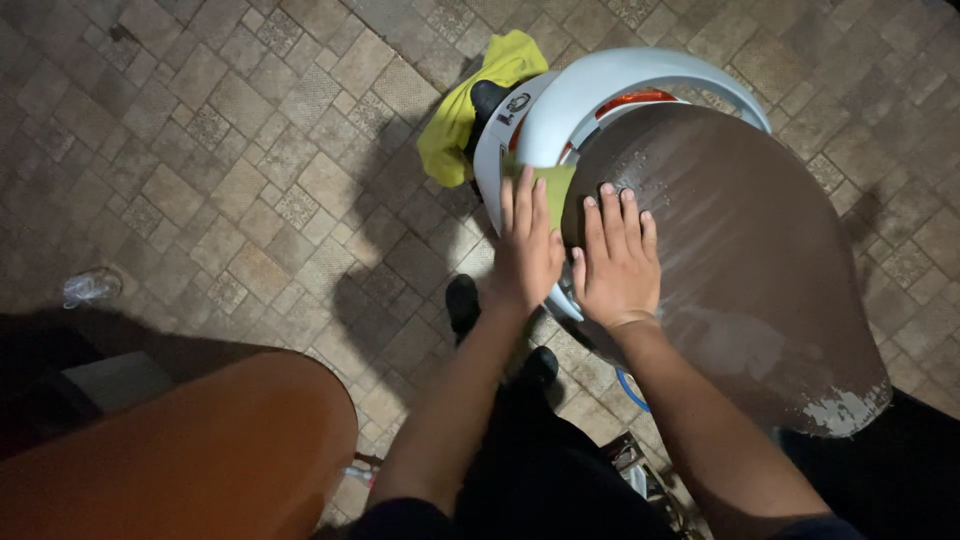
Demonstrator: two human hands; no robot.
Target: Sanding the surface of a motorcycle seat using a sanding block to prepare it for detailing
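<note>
My left hand lies flat on a yellow-green cloth, pressing it against the white rear body panel of a scooter, just beside the seat. My right hand rests palm down, fingers spread, on the rear part of the brown scooter seat, which is wet with small droplets. The rest of the cloth, or a second one, hangs off the far side of the white panel; I cannot tell which. An orange tail light shows under the white grab rail.
A brown-orange rounded surface fills the lower left. A crumpled clear plastic bottle lies on the patterned paving stones. My dark shoes stand by the scooter. The seat's front edge is scuffed white.
</note>
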